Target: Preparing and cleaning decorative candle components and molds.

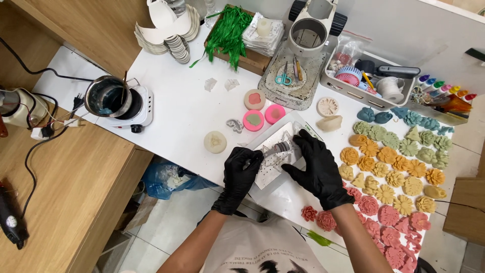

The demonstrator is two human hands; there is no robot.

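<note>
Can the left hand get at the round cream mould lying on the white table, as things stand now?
Probably yes. The cream mould lies just up and left of the left hand, with bare table between them. However, that hand is touching the clear bag.
</note>
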